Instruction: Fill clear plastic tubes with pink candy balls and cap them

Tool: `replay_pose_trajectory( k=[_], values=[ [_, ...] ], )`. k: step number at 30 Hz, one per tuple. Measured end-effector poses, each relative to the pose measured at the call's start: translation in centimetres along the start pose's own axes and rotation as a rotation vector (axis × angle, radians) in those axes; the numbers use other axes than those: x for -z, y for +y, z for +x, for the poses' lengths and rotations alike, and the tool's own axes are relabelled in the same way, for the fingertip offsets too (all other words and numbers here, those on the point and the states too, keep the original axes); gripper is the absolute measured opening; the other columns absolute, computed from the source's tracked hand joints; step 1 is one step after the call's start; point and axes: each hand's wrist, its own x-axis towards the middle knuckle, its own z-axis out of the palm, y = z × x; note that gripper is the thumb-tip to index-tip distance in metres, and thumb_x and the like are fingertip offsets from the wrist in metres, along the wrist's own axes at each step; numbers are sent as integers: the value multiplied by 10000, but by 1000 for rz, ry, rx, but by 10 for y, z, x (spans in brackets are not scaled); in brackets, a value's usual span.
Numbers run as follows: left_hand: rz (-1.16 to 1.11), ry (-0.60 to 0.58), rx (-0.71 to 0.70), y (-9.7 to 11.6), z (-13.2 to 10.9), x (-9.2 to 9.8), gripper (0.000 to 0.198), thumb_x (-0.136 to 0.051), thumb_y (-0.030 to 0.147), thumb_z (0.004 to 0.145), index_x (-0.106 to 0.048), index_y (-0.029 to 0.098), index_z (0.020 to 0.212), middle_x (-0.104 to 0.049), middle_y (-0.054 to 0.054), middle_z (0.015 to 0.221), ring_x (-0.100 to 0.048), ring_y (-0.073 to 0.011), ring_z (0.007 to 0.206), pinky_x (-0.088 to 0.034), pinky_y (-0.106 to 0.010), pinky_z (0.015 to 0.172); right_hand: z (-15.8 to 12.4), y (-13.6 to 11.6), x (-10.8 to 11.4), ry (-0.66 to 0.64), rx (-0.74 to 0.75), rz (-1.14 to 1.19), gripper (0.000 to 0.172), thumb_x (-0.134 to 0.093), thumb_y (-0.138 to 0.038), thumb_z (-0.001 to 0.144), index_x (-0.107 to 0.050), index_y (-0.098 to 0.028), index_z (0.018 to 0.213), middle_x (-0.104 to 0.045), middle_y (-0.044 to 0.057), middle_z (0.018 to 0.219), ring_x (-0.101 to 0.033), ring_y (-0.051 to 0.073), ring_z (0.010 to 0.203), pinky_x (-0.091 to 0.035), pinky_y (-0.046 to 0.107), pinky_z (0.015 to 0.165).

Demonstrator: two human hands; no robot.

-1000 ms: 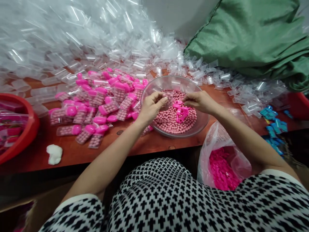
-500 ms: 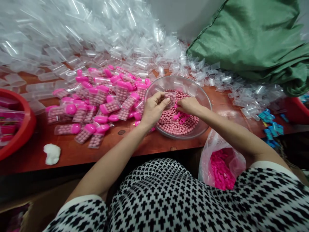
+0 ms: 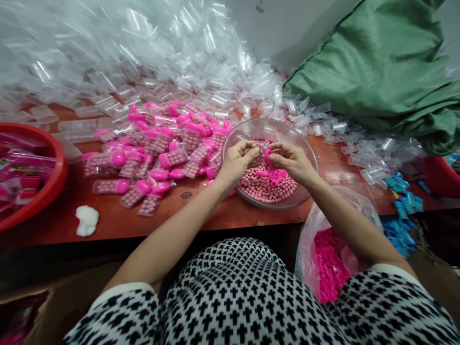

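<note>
Over a clear bowl [image 3: 312, 143], my left hand [image 3: 234, 165] pinches a small clear container [image 3: 260, 150] with pink beads inside. My right hand [image 3: 293, 162] has its fingers closed on a bright pink cap [image 3: 268, 156], held at the right end of the container. Whether the cap touches the container is hard to make out. Below both hands, loose pink beads [image 3: 264, 192] cover the bowl's bottom, with several bright pink plastic pieces [image 3: 276, 177] lying on top.
Capped containers of beads [image 3: 172, 157] lie left of the bowl. Behind them rises a heap of clear containers [image 3: 143, 52]. A red basin [image 3: 59, 177], a white lump [image 3: 86, 221], a green sack [image 3: 373, 72], blue pieces [image 3: 409, 201] and a bag of pink pieces [image 3: 328, 268] surround the workspace.
My right hand has risen from the beads and come to the container's end with a pink cap. My left hand still holds the container. The whole view has shifted slightly.
</note>
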Motion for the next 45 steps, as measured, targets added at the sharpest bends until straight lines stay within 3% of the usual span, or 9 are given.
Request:
replay_pose_trajectory(
  k=[5, 9, 15, 22, 29, 33, 35, 40, 45],
  values=[
    [61, -41, -33, -2, -2, 1, 362, -809, 371, 668, -627, 145, 885, -683, -18, 803, -659, -144, 721, -586, -323, 734, -9, 3, 3, 127, 145, -305, 343, -750, -420, 747, -672, -200, 999, -686, 5, 846, -663, 141, 704, -552, 278, 654],
    [258, -71, -125, -5, -5, 0, 378, -763, 430, 712, -694, 148, 955, -710, -43, 899, -665, -168, 805, -569, -311, 757, -13, -12, 17, 202, 385, -509, 314, -666, -393, 839, -671, -214, 1097, -708, 41, 990, -673, 176, 859, -545, 333, 798],
    [550, -69, -272, -11, -10, 3, 368, -669, 407, 804, -733, 164, 1073, -743, -73, 1027, -692, -228, 936, -553, -329, 831, -13, -25, 15, 17, 683, -914, 233, -587, -294, 908, -661, -182, 1098, -718, 81, 983, -666, 186, 867, -524, 315, 781],
    [697, -11, -359, -12, -21, 4, 261, -643, 323, 839, -750, 199, 1042, -746, -58, 1057, -713, -212, 927, -560, -341, 870, -19, -14, 11, -48, 784, -1023, 204, -501, -262, 957, -593, -179, 1119, -686, 74, 910, -646, 173, 827, -524, 287, 737],
    [842, -30, -439, -9, -25, 2, 214, -637, 225, 834, -761, 210, 1008, -758, -47, 1002, -724, -200, 886, -561, -295, 815, -22, -5, 7, -98, 762, -1132, 209, -439, -217, 962, -576, -174, 1114, -663, 96, 899, -626, 195, 826, -529, 317, 731],
    [848, -6, -427, -9, -23, 2, 226, -632, 205, 820, -763, 205, 1004, -764, -55, 969, -721, -202, 854, -555, -296, 791, -13, -5, 7, -117, 678, -968, 192, -498, -256, 936, -622, -179, 1060, -679, 88, 901, -633, 198, 841, -537, 339, 759],
    [736, 20, -370, -8, -21, 2, 231, -640, 244, 820, -763, 194, 1009, -761, -64, 980, -715, -208, 873, -556, -310, 811, -10, -7, 8, -82, 557, -721, 226, -580, -326, 903, -640, -193, 1076, -700, 74, 942, -652, 195, 876, -544, 349, 804],
    [244, 68, -157, -1, -13, 2, 382, -744, 423, 737, -754, 175, 1027, -754, -76, 980, -704, -217, 839, -584, -348, 769, -18, -9, 17, -61, 163, 50, 548, -773, -491, 715, -619, -252, 1184, -717, 59, 1078, -692, 213, 943, -577, 399, 853],
    [217, 37, -112, -1, -11, 2, 455, -796, 470, 670, -760, 162, 1003, -755, -83, 958, -704, -238, 857, -581, -379, 794, -24, -2, 23, 58, 55, 249, 481, -861, -472, 583, -690, -237, 966, -736, 28, 937, -701, 179, 788, -603, 401, 817]
  ],
)
